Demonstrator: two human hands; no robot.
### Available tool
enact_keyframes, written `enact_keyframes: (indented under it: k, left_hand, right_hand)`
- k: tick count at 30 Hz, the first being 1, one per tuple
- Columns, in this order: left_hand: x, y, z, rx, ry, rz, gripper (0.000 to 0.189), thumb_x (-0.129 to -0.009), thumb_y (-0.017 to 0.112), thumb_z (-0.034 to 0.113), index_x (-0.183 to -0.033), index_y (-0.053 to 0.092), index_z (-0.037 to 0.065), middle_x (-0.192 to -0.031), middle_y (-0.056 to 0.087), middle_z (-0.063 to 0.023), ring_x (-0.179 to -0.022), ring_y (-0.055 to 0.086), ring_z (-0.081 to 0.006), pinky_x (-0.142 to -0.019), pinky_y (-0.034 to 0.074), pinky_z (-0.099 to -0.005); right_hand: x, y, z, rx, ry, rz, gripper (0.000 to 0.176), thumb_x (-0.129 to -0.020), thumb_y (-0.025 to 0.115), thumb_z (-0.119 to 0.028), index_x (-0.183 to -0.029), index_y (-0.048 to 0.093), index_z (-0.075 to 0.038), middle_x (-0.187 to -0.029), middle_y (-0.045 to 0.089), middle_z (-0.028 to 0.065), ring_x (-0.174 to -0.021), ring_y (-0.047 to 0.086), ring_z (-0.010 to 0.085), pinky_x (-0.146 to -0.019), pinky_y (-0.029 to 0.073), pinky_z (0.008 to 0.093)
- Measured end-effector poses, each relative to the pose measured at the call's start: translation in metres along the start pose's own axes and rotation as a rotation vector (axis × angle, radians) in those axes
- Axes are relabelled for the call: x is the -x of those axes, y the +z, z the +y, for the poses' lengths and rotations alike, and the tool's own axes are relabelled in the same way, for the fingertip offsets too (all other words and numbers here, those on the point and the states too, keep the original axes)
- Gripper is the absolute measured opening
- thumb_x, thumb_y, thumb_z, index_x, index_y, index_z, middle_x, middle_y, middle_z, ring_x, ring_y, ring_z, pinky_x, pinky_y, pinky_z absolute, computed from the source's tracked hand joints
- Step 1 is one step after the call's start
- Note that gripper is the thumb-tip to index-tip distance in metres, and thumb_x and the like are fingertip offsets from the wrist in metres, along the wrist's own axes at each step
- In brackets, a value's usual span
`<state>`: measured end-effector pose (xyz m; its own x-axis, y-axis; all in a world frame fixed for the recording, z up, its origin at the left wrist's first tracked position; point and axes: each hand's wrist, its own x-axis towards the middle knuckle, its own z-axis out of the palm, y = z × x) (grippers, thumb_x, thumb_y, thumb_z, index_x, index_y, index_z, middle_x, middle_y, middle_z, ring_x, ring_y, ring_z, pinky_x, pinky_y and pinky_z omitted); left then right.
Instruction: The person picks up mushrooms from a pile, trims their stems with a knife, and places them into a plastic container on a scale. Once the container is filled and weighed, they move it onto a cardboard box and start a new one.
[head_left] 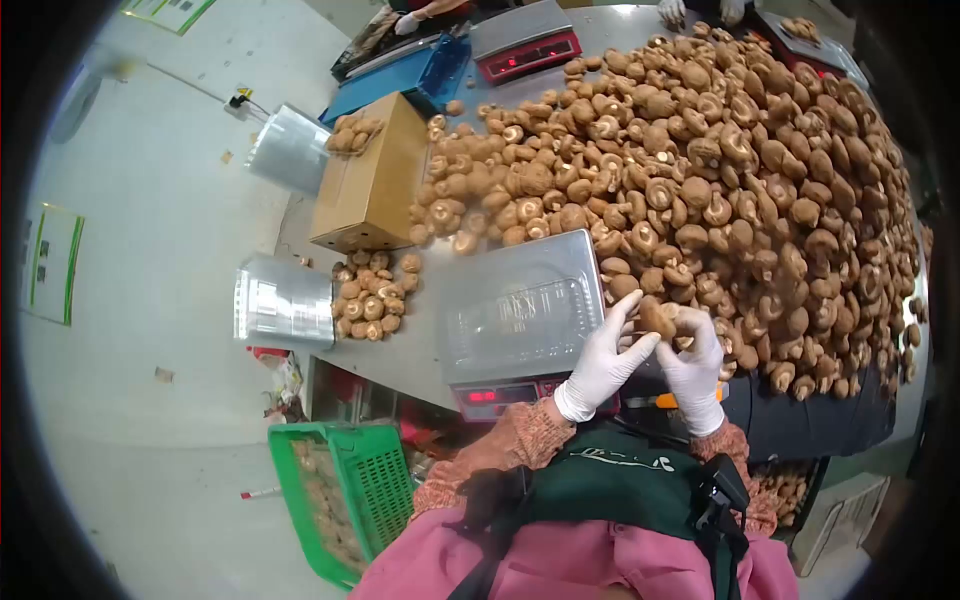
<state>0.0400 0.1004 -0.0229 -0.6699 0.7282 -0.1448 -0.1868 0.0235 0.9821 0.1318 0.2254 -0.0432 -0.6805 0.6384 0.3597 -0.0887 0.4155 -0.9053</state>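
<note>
A brown shiitake mushroom [655, 318] is held up between my two white-gloved hands, at the near edge of a large mushroom pile [700, 190]. My right hand [692, 362] pinches it from the right. From the left, the thumb and fingertips of my left hand [603, 362] close about its edge. Just left of my hands is a weighing scale [505, 394] with a lit red display. On it lies a clear plastic tray [520, 300]. An orange-handled tool [672, 400] lies below my hands, partly covered by my right hand.
Stacked clear trays [285, 305] and a small mushroom heap [373, 300] stand left, by a cardboard box [372, 185] topped with a filled pack. A green crate [375, 490] stands low left. Across the table are another scale [525, 45] and a co-worker's gloved hands [700, 10].
</note>
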Motion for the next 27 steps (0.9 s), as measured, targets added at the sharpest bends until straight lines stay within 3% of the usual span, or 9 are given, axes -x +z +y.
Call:
enact_keyframes:
  k: [1,8,12,17,27]
  left_hand:
    - [0.003,0.001,0.008,0.088,-0.087,0.016,0.067,-0.095,0.068,0.008,-0.153,0.034,0.002,-0.138,0.055,-0.0154,-0.121,0.058,-0.018,-0.099,0.05,-0.0308]
    - [0.013,-0.014,0.011,0.143,0.01,0.019,0.07,-0.093,0.066,-0.003,-0.154,0.032,0.001,-0.143,0.049,-0.0126,-0.131,0.049,-0.0182,-0.112,0.04,-0.0333]
    - [0.018,-0.017,0.007,0.161,0.057,0.032,0.074,-0.089,0.07,-0.003,-0.153,0.033,0.0,-0.144,0.047,-0.0103,-0.129,0.051,-0.0182,-0.107,0.045,-0.032]
    - [0.016,-0.036,0.018,0.135,0.129,0.244,0.067,-0.086,0.068,-0.005,-0.145,0.036,-0.003,-0.139,0.047,-0.0142,-0.133,0.046,-0.0224,-0.116,0.035,-0.0359]
    - [0.006,-0.059,0.026,0.111,0.107,0.34,0.063,-0.087,0.069,0.0,-0.143,0.041,-0.004,-0.137,0.05,-0.0127,-0.128,0.05,-0.0223,-0.112,0.039,-0.0366]
  right_hand:
    - [0.001,0.001,-0.003,0.064,-0.059,-0.035,0.038,-0.074,0.077,0.001,-0.108,0.062,-0.004,-0.107,0.068,0.0124,-0.091,0.068,0.0254,-0.079,0.054,0.0329]
    - [0.002,0.004,-0.017,0.124,-0.186,-0.165,0.039,-0.076,0.073,0.002,-0.113,0.061,-0.004,-0.114,0.067,0.0169,-0.103,0.067,0.0342,-0.088,0.054,0.0387]
    - [0.005,0.003,-0.02,0.077,-0.192,-0.19,0.037,-0.078,0.07,0.004,-0.114,0.061,-0.003,-0.113,0.067,0.0179,-0.104,0.067,0.035,-0.089,0.054,0.0389]
    - [0.005,0.0,-0.005,0.034,-0.095,-0.192,0.036,-0.08,0.064,0.007,-0.115,0.061,-0.002,-0.113,0.067,0.0185,-0.103,0.067,0.034,-0.088,0.053,0.0375]
    - [-0.002,-0.001,0.012,0.08,-0.074,-0.238,0.032,-0.082,0.061,0.008,-0.113,0.061,-0.001,-0.109,0.067,0.0181,-0.097,0.067,0.0335,-0.085,0.053,0.0369]
